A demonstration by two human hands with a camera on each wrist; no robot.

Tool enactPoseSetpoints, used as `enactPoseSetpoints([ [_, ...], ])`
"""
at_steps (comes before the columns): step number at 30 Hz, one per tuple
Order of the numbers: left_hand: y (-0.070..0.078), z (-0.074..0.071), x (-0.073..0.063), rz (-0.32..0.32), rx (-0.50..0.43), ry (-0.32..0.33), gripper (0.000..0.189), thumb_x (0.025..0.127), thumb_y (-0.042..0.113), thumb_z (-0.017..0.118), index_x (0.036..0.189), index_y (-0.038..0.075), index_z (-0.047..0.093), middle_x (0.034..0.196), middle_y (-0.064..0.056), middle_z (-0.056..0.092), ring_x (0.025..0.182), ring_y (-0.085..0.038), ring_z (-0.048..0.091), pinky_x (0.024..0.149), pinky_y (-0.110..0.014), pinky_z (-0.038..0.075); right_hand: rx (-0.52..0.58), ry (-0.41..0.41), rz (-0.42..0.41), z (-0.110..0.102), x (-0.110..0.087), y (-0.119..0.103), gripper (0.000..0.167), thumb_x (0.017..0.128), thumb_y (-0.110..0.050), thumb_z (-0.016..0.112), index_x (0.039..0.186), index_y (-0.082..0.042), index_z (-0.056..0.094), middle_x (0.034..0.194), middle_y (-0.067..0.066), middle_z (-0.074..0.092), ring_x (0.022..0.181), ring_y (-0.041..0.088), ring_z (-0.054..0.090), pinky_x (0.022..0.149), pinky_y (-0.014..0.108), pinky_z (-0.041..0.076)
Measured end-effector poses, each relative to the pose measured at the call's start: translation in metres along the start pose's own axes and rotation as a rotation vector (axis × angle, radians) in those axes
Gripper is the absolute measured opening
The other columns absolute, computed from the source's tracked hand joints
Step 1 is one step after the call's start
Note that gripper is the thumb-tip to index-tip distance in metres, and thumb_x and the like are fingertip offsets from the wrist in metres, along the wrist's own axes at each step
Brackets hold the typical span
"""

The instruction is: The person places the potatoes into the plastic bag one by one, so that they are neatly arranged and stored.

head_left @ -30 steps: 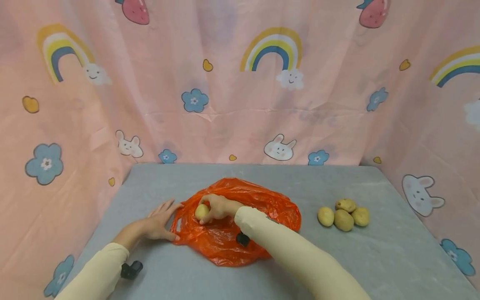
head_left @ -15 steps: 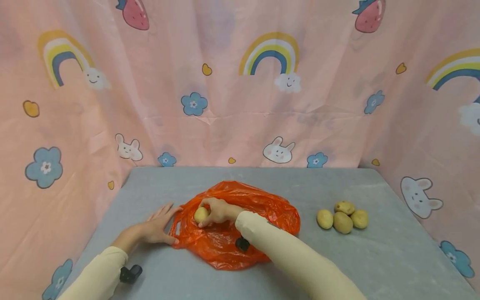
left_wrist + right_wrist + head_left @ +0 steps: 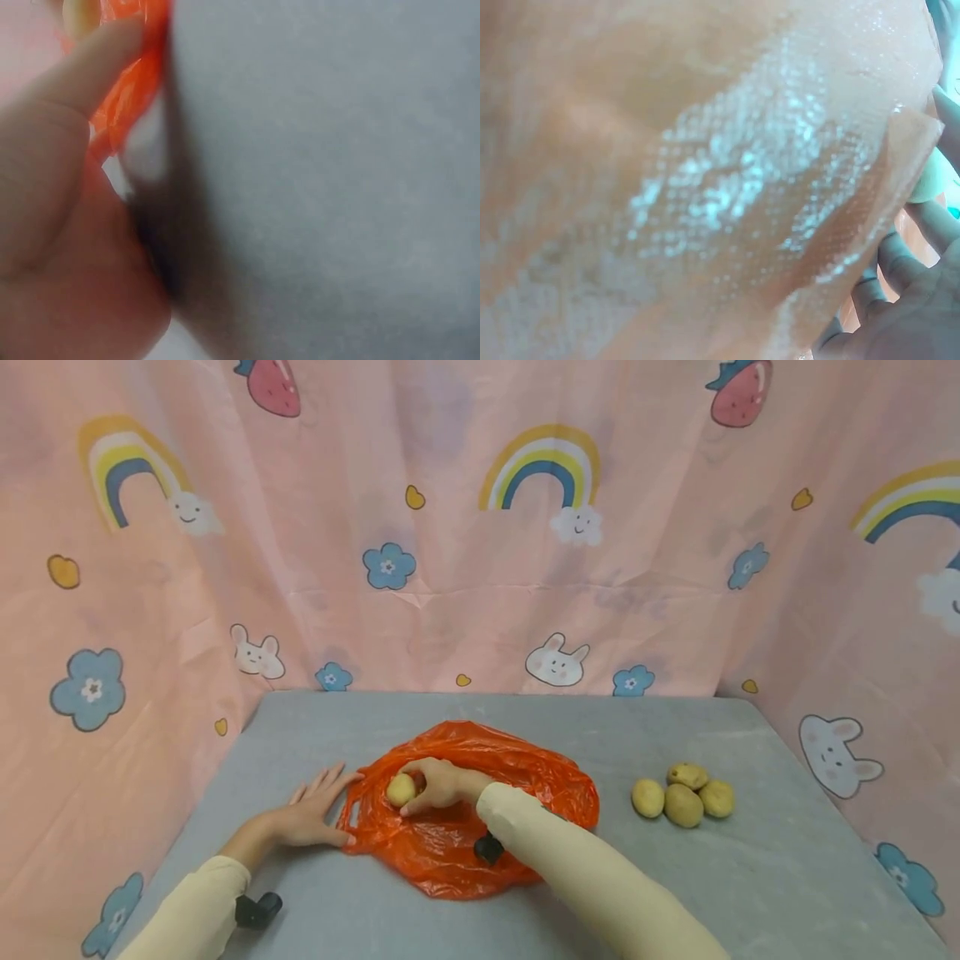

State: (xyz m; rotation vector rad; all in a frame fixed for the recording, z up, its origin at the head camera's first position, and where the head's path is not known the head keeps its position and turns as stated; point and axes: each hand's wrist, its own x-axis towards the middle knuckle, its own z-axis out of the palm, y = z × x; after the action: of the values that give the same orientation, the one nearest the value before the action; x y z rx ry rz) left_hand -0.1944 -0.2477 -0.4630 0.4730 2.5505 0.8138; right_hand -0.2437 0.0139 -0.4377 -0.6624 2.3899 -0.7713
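A yellow potato lies over the left part of a crumpled orange-red plastic bag, near its handle opening. My right hand reaches across the bag with thumb and fingers curled about the potato's right side. In the right wrist view, bag film covers much of the picture, and the potato shows at the right edge by the fingers. My left hand rests with fingers spread at the bag's left edge. Its thumb touches the orange plastic in the left wrist view.
Several more potatoes sit in a cluster on the grey table, right of the bag. A pink patterned curtain hangs behind the table and along both sides.
The potato has shifted slightly left relative to my right hand, and a small gap shows between it and the palm. My left hand stays at the bag's edge.
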Motion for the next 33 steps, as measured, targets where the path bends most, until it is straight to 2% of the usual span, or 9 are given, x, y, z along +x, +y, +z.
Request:
enactPoseSetpoints([
  [4, -0.005, -0.001, -0.001, 0.036, -0.043, 0.019, 0.098, 0.079, 0.041, 0.080, 0.157, 0.013, 0.028, 0.166, -0.032, -0.003, 0.149, -0.059, -0.008, 0.112, -0.077, -0.009, -0.017, -0.020, -0.022, -0.002, 0.002, 0.001, 0.064, 0.088, -0.034, 0.079, 0.145, -0.017, 0.054, 0.121, 0.004, 0.063, 0.102, 0.014, 0.055, 0.096, 0.034, 0.048],
  [7, -0.010, 0.001, 0.002, 0.042, -0.033, 0.039, 0.098, 0.079, 0.045, 0.080, 0.157, 0.015, 0.028, 0.167, -0.030, -0.002, 0.150, -0.057, -0.007, 0.112, -0.076, -0.008, -0.009, -0.033, -0.034, -0.004, 0.003, 0.004, 0.068, 0.088, -0.035, 0.078, 0.148, -0.017, 0.051, 0.115, 0.004, 0.061, 0.100, 0.015, 0.053, 0.093, 0.033, 0.048],
  [11, -0.014, 0.003, 0.005, 0.030, -0.009, 0.042, 0.099, 0.080, 0.047, 0.080, 0.157, 0.016, 0.027, 0.168, -0.026, -0.001, 0.152, -0.054, -0.006, 0.114, -0.075, -0.006, 0.076, -0.044, -0.030, -0.009, 0.002, 0.009, 0.072, 0.088, -0.035, 0.078, 0.150, -0.015, 0.048, 0.122, 0.006, 0.061, 0.109, 0.018, 0.055, 0.101, 0.038, 0.048],
  [16, -0.005, 0.002, 0.002, 0.022, -0.032, 0.018, 0.099, 0.079, 0.041, 0.080, 0.158, 0.012, 0.027, 0.167, -0.029, -0.004, 0.151, -0.055, -0.009, 0.114, -0.075, -0.008, 0.190, -0.032, -0.041, -0.016, -0.007, 0.017, 0.070, 0.090, -0.036, 0.077, 0.150, -0.014, 0.048, 0.139, 0.011, 0.059, 0.129, 0.026, 0.055, 0.111, 0.047, 0.045],
  [19, -0.002, 0.002, 0.000, 0.003, -0.028, 0.013, 0.098, 0.080, 0.038, 0.079, 0.158, 0.013, 0.027, 0.168, -0.027, -0.004, 0.152, -0.053, -0.009, 0.115, -0.074, -0.007, 0.218, -0.029, -0.067, -0.020, -0.014, 0.019, 0.068, 0.092, -0.037, 0.074, 0.150, -0.013, 0.048, 0.147, 0.013, 0.054, 0.137, 0.031, 0.051, 0.113, 0.050, 0.042],
  [28, -0.003, 0.004, 0.000, 0.008, -0.026, 0.028, 0.098, 0.080, 0.037, 0.080, 0.159, 0.012, 0.027, 0.168, -0.027, -0.003, 0.152, -0.054, -0.009, 0.116, -0.073, -0.008, 0.231, 0.013, -0.100, -0.035, -0.045, 0.027, 0.061, 0.095, -0.035, 0.069, 0.148, -0.012, 0.049, 0.151, 0.014, 0.051, 0.140, 0.033, 0.048, 0.108, 0.050, 0.047],
  [33, -0.005, 0.005, -0.003, 0.021, -0.017, 0.060, 0.095, 0.080, 0.038, 0.081, 0.157, 0.014, 0.031, 0.169, -0.026, 0.000, 0.152, -0.054, -0.006, 0.116, -0.074, -0.006, 0.242, 0.042, -0.138, -0.042, -0.064, 0.032, 0.060, 0.096, -0.035, 0.069, 0.148, -0.010, 0.050, 0.151, 0.013, 0.050, 0.139, 0.033, 0.048, 0.109, 0.051, 0.046],
])
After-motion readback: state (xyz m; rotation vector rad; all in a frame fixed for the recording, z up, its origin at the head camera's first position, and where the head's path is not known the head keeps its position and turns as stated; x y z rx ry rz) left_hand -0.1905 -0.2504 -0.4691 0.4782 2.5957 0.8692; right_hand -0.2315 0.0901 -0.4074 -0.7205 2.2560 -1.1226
